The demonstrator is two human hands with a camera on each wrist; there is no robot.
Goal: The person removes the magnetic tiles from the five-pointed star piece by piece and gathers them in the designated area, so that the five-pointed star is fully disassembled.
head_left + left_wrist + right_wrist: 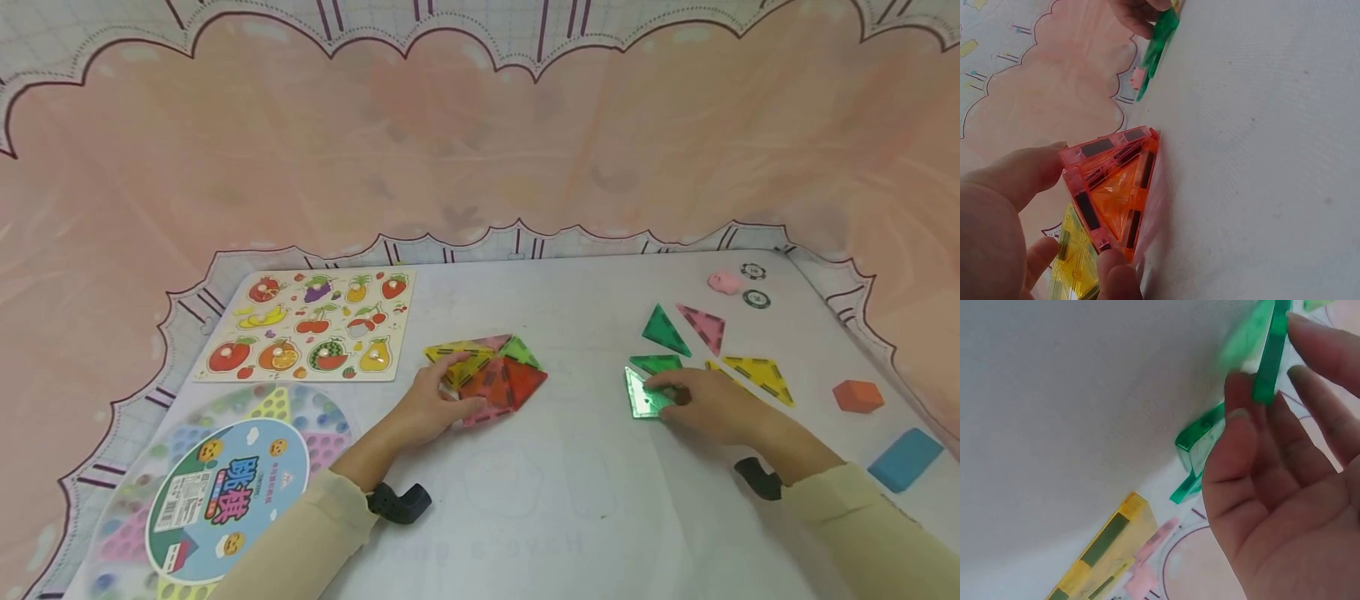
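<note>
My left hand (429, 406) grips the near left side of a built shape of translucent magnetic tiles (501, 379), coloured yellow, pink, red, orange and light green. In the left wrist view, thumb and fingers lie along a pink-edged triangle with an orange tile (1116, 197) behind it; a yellow tile (1075, 256) sits by the fingers. Over at the right, my right hand (708, 404) pinches a green magnetic tile (642, 398), seen nearly edge-on in the right wrist view (1270, 362). Just behind it lies another green tile (654, 362), partly covered.
Around the right hand lie a green triangle (664, 330), a pink triangle (705, 327) and yellow triangles (761, 377). Farther right are an orange block (858, 397) and a blue block (906, 460). A fruit puzzle board (303, 325) and a round Chinese checkers set (228, 500) occupy the left.
</note>
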